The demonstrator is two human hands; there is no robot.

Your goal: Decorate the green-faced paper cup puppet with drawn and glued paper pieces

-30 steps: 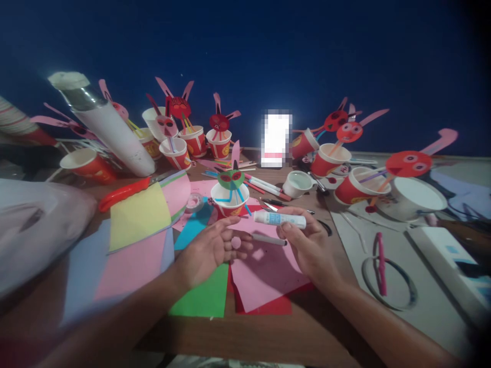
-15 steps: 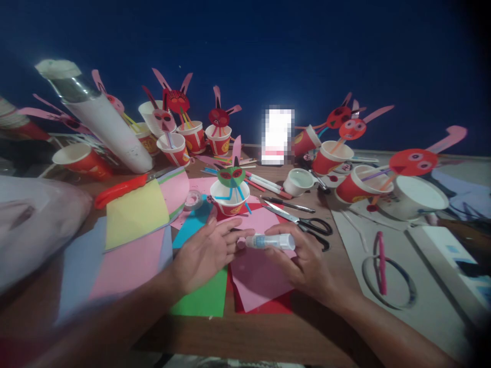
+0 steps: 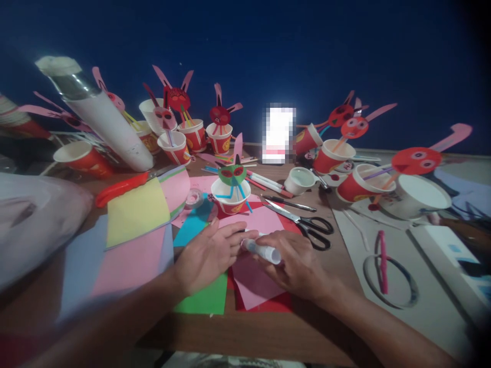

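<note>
My right hand (image 3: pixel 293 263) grips a white glue stick (image 3: pixel 264 251), tip pointing left and down toward the fingertips of my left hand (image 3: pixel 209 254). A small pink paper piece, mostly hidden, sits at those left fingertips, which lie nearly flat and close together over pink paper (image 3: pixel 257 276). Just beyond both hands stands a red paper cup with a green paper face and blue straws (image 3: pixel 231 191). Black-handled scissors (image 3: pixel 307 222) lie to the right of it.
Coloured paper sheets (image 3: pixel 138 209) cover the table's left. Several red cups with paper rabbit faces (image 3: pixel 184 128) stand behind and to the right (image 3: pixel 353 179). A white tube (image 3: pixel 103 120), an orange-handled cutter (image 3: pixel 123 186), a tape roll (image 3: pixel 194 198), markers (image 3: pixel 264 181) and a white sheet (image 3: pixel 387 266) lie around.
My right hand has lowered the glue stick from level in the air, tilting its tip down onto the small pink piece at my left fingertips. My left hand has turned palm-down.
</note>
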